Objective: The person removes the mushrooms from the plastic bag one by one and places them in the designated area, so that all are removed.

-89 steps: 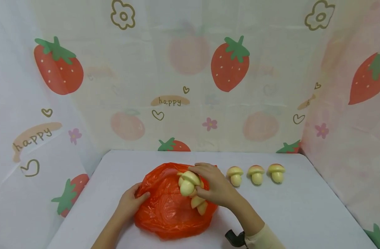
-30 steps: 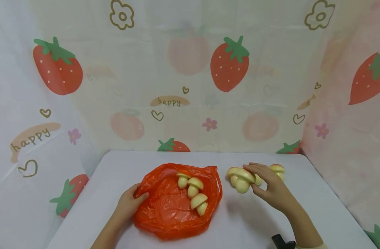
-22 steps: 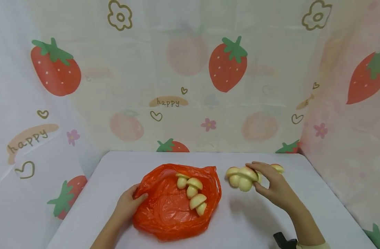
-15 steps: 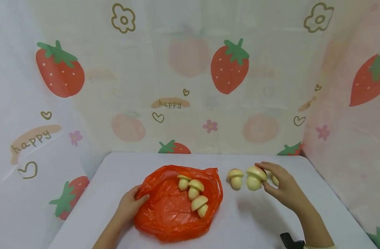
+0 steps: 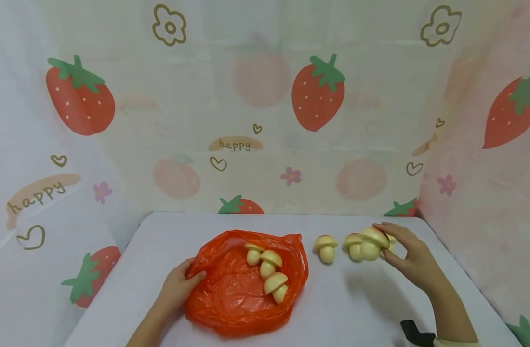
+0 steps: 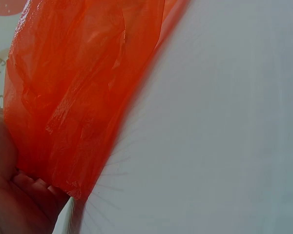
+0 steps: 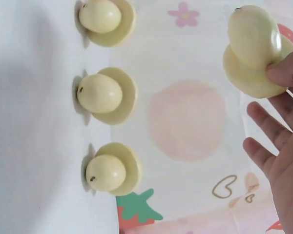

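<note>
My left hand (image 5: pixel 176 286) grips the left rim of a red plastic bag (image 5: pixel 221 308), which lies with its mouth spread. Inside its right part lie three toy mushrooms, one of them (image 5: pixel 275 284) nearest the front. My right hand (image 5: pixel 417 260) pinches another toy mushroom (image 5: pixel 371 245) by its cap, raised above the table. In the right wrist view the thumb presses this mushroom (image 7: pixel 254 44) while the other fingers spread below. Three more mushrooms stand in a row; the left one (image 5: pixel 325 248) shows fully, and the held one partly covers the other two in the head view.
A white table (image 5: pixel 334 313) bears everything. Printed cloth walls (image 5: pixel 265 115) with strawberries close off the back and sides. A black wrist device (image 5: pixel 414 332) sits at the right sleeve.
My right hand has lifted the mushroom from over the bag and carried it right, past the first mushroom of the row. The left hand keeps its grip on the bag.
</note>
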Demonstrator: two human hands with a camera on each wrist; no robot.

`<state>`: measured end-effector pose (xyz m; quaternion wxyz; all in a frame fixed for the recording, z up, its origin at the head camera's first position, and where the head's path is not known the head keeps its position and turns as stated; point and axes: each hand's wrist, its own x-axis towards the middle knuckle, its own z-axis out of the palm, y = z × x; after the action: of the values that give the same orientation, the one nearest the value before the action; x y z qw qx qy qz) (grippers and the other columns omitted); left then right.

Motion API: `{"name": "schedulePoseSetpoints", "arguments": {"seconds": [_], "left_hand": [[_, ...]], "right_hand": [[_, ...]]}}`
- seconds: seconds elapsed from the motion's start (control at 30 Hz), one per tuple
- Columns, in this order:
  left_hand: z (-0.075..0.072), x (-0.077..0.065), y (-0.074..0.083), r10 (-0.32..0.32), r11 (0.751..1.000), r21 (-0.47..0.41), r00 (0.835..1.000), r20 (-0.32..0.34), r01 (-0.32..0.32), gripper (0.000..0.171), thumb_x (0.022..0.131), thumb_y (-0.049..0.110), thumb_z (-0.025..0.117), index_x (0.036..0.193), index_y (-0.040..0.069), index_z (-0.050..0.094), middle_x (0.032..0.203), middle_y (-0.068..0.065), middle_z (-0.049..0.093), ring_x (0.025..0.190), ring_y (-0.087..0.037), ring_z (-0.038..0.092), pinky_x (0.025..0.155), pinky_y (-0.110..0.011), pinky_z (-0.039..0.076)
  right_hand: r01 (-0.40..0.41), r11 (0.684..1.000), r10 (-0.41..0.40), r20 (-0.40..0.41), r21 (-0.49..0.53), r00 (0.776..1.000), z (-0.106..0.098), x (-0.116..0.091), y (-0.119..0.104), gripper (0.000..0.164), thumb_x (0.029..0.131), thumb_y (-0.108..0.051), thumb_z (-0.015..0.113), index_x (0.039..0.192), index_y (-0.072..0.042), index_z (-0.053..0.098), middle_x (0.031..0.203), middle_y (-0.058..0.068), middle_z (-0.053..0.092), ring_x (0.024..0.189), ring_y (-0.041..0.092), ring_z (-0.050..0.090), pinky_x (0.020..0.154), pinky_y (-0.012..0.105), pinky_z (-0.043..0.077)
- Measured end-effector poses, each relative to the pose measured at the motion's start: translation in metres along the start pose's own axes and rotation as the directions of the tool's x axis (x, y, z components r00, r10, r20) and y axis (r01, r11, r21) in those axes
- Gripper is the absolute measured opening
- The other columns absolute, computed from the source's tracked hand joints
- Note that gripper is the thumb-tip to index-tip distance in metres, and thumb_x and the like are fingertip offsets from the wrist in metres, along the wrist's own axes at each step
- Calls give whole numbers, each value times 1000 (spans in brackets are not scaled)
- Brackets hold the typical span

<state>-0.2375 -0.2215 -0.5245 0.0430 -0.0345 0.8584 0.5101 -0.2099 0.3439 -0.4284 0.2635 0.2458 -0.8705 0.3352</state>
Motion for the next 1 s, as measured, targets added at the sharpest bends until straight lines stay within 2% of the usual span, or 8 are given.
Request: {"name": "schedulePoseSetpoints", "arguments": {"seconds": [0.23,0.6,0.77,0.9,1.0], "left_hand": [[4,1,-1,-8,1000,-11,1000,-2,8,56,99,29,68,148,9,51,142,-13,61,122,-26,62,102,-47,55],[4,1,-4,0,1000,-9,1000,-3,0,58,99,30,68,149,7,49,144,-15,60,126,-29,61,103,-48,54],[2,1,-3,2,1000,4,1000,3,-2,59,99,31,67,150,7,48,145,-16,59,128,-30,60,105,-49,53],[0,2,-2,-7,1000,8,1000,3,7,60,99,32,67,150,7,47,146,-15,57,128,-30,59,105,-50,52],[-1,2,-2,-9,1000,9,1000,5,9,61,99,33,67,151,7,47,147,-16,57,128,-30,59,105,-49,53]], "right_hand": [[-11,999,10,-14,-50,1000,-7,-8,14,67,80,11,78,140,-13,63,137,14,63,132,-9,42,107,2,27],[-129,990,131,33,-62,991,-23,-14,46,67,82,12,74,142,-16,61,138,10,61,129,-16,38,101,-2,25],[-188,979,194,69,-84,979,-31,-13,57,63,87,5,72,143,-22,60,138,7,62,126,-19,37,95,0,25],[-225,964,242,112,-144,964,-35,-11,64,59,91,-5,72,144,-27,59,140,6,61,123,-21,35,90,12,33],[-250,952,276,143,-177,950,-38,-10,69,58,91,-8,72,145,-27,58,142,8,60,124,-11,40,90,29,40]]}}
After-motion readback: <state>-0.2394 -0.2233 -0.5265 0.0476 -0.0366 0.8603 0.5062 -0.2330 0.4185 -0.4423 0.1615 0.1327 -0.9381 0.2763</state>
